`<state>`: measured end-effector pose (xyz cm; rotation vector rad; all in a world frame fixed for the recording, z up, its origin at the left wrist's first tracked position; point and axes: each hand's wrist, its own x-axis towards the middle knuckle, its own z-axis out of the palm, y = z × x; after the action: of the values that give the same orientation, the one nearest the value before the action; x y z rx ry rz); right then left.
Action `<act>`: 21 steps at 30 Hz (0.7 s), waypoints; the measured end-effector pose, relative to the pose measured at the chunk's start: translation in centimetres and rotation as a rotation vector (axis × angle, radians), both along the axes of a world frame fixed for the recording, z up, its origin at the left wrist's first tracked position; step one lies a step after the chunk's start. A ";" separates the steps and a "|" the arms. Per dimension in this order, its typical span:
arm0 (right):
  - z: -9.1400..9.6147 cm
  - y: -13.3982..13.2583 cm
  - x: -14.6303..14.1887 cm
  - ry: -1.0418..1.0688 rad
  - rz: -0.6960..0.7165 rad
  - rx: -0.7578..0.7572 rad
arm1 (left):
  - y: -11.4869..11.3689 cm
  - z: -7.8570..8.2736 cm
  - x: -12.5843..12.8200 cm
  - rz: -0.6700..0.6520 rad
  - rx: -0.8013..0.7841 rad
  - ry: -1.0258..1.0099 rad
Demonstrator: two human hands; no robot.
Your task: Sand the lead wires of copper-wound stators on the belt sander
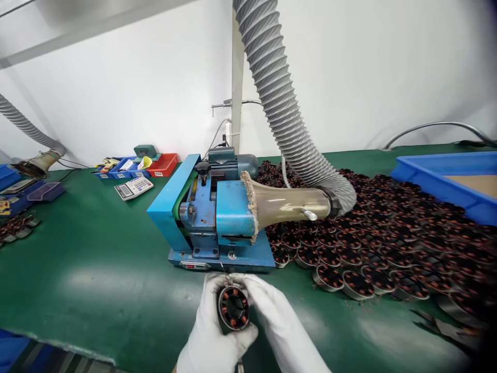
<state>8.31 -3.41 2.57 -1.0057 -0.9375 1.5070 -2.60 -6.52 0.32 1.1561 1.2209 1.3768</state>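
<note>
A round motor stator, with a metal rim and copper windings around a dark centre, faces up in front of the blue machine. My left hand, in a white glove, is wrapped round its left side, thumb along the bottom. At its upper edge, the fingers of my gloved right hand are closed by the thin wire leads; their tips are partly hidden. Just beyond both hands stands the blue belt-driven machine, with a motor on top and a translucent funnel on its right side.
Many stators cover the green table at right, beside a blue tray. A grey ribbed hose drops to the funnel. Pliers-like tools lie front right. A calculator and red bin stand back left.
</note>
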 end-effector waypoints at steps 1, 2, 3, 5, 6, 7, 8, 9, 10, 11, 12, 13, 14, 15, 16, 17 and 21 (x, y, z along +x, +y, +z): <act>0.1 0.1 -0.4 -0.078 0.002 0.058 | -0.1 0.1 0.1 -0.015 0.023 0.029; 0.2 0.2 -0.7 -0.140 -0.008 0.096 | -0.3 0.2 0.2 -0.018 0.048 0.061; 0.4 0.3 -0.8 -0.182 -0.031 0.108 | -0.4 0.2 0.3 -0.012 0.070 0.098; 1.0 0.7 -0.6 -0.176 -0.083 0.065 | -0.9 -0.2 0.3 0.042 0.082 0.171; 1.2 0.9 -0.3 -0.114 -0.097 0.025 | -1.1 -0.5 0.3 0.077 0.079 0.205; 1.5 1.2 0.2 -0.014 -0.106 -0.016 | -1.3 -0.8 0.3 0.105 0.076 0.235; 1.6 1.4 0.7 0.110 -0.120 -0.045 | -1.4 -1.2 0.2 0.122 0.074 0.258; 1.6 1.6 1.2 0.232 -0.150 -0.059 | -1.5 -1.5 0.2 0.132 0.072 0.271; 1.5 1.7 1.6 0.318 -0.197 -0.061 | -1.4 -1.7 0.1 0.136 0.069 0.271; 1.4 1.7 1.9 0.341 -0.254 -0.046 | -1.3 -1.8 0.1 0.133 0.063 0.260; 1.0 1.5 1.9 0.294 -0.292 -0.016 | -0.9 -1.8 0.1 0.127 0.053 0.238; 0.6 1.3 1.8 0.197 -0.298 0.026 | -0.5 -1.8 0.2 0.116 0.037 0.205; 0.1 1.1 1.4 0.077 -0.273 0.078 | 0.1 -1.7 0.3 0.106 0.018 0.167; -0.4 0.8 0.9 -0.036 -0.228 0.133 | 0.7 -1.5 0.5 0.103 -0.006 0.130; -0.9 0.7 0.4 -0.123 -0.187 0.186 | 1.4 -1.4 0.8 0.117 -0.034 0.098; -1.3 0.7 -0.2 -0.181 -0.164 0.225 | 2.1 -1.2 1.1 0.144 -0.066 0.069; -2.2 2.2 -1.6 -0.268 -0.201 0.232 | 4.7 -0.8 2.4 0.217 -0.127 -0.020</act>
<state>6.70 -1.25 0.34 -1.1112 -1.1350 1.0866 -0.23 -1.84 -0.48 0.9408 1.4310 1.4427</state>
